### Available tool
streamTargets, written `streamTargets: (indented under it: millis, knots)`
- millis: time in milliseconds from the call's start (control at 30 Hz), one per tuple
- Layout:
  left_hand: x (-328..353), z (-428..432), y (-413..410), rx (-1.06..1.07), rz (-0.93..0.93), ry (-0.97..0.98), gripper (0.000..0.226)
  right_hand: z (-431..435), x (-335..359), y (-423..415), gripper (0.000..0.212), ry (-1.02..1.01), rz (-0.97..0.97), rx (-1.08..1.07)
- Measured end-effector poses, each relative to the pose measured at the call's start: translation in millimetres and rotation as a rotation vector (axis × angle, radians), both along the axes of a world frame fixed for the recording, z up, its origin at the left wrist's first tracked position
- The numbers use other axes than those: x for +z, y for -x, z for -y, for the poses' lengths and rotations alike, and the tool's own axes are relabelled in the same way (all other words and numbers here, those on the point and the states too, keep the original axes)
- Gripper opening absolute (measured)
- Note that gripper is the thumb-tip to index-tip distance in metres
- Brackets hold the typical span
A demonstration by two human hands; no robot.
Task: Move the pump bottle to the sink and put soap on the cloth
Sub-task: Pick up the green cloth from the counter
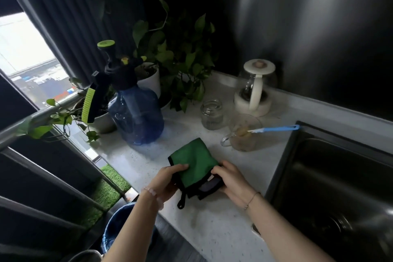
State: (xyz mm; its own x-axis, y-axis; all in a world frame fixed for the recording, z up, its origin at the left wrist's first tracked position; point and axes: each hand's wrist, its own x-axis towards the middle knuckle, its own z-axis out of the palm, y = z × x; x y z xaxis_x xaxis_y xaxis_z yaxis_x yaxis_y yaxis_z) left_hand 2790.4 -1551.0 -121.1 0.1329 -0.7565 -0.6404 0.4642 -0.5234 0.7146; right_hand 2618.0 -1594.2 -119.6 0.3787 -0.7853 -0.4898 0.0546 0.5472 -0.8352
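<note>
A folded green cloth [195, 161] with black edging and a hanging loop lies on the white counter [212, 225]. My left hand [168, 178] grips its left edge and my right hand [229, 178] grips its right edge, where a dark inner layer shows. A blue pump bottle [136, 112] with a black and lime-green pump head stands upright behind the cloth, to the left, untouched. The dark steel sink [331, 187] is set into the counter at the right.
Potted green plants [174, 57] stand behind the bottle. A glass jar [212, 114], a glass mug [244, 134] with a blue-handled brush across it, and a glass kettle [255, 87] on a white base stand at the back. A blue bin [119, 227] sits below the counter's edge.
</note>
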Motion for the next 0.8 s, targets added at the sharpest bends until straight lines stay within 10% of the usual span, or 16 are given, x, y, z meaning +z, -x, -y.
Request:
streamTargets:
  millis: [800]
  knots:
    - [12, -9, 413, -0.538, -0.179, 0.077, 0.058, -108, 27, 424, 0.021, 0.091, -0.107, -0.517]
